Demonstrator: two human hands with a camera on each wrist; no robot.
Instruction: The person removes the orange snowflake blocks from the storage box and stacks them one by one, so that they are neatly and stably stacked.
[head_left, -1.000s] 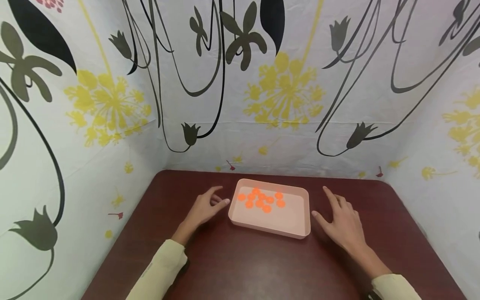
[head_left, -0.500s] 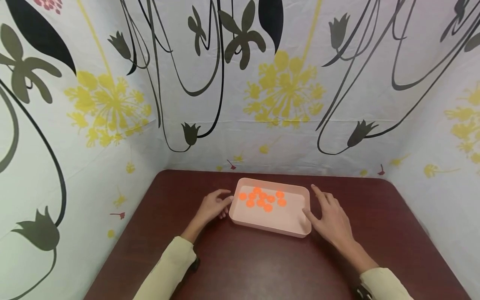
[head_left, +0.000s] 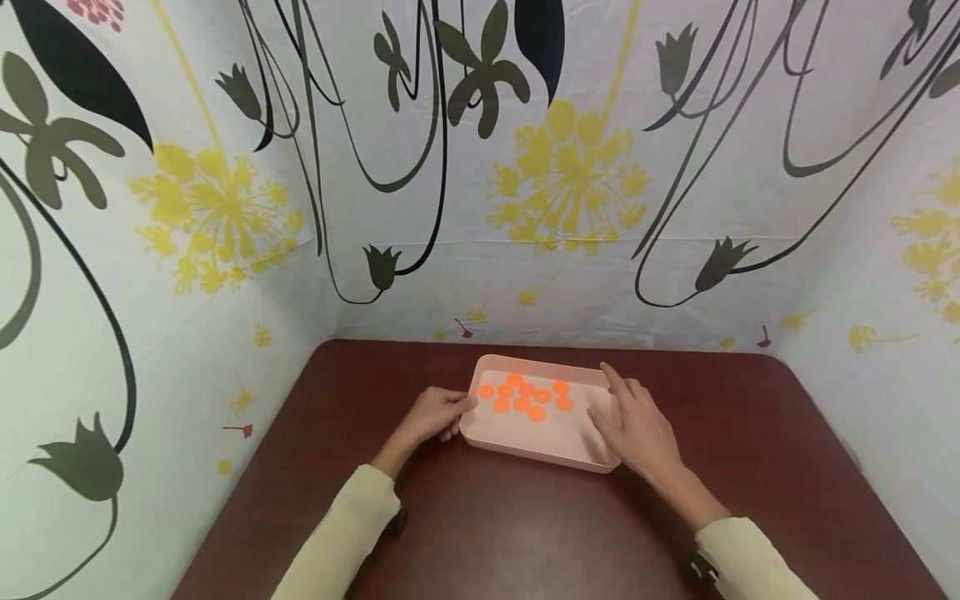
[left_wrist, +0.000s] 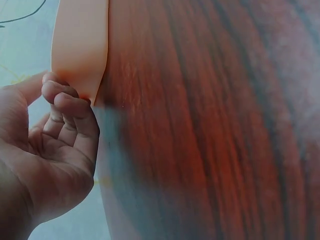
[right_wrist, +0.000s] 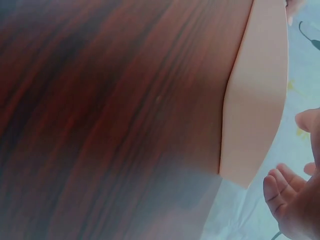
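A shallow pale-pink tray (head_left: 558, 437) lies on the dark red-brown table, with several flat, bright orange rounds (head_left: 537, 413) grouped in its left and middle part. My left hand (head_left: 437, 414) pinches the tray's left rim, thumb on top. In the left wrist view, that hand's curled fingers (left_wrist: 72, 107) press against the outside of the tray's end wall (left_wrist: 80, 40). My right hand (head_left: 637, 429) overlaps the tray's right end, thumb and fingers apart. The right wrist view shows its fingers (right_wrist: 281, 187) spread a little away from the tray wall (right_wrist: 255, 100), holding nothing.
The wooden table (head_left: 480, 533) reaches out on all sides of the tray. A white cloth with printed flowers (head_left: 480, 292) hangs behind its back edge and along both sides. Light sleeves cover both forearms.
My left hand has moved right onto the tray's left rim and now pinches it. My right hand has moved left, from beside the tray to over its right end. The tray stays nearly in place.
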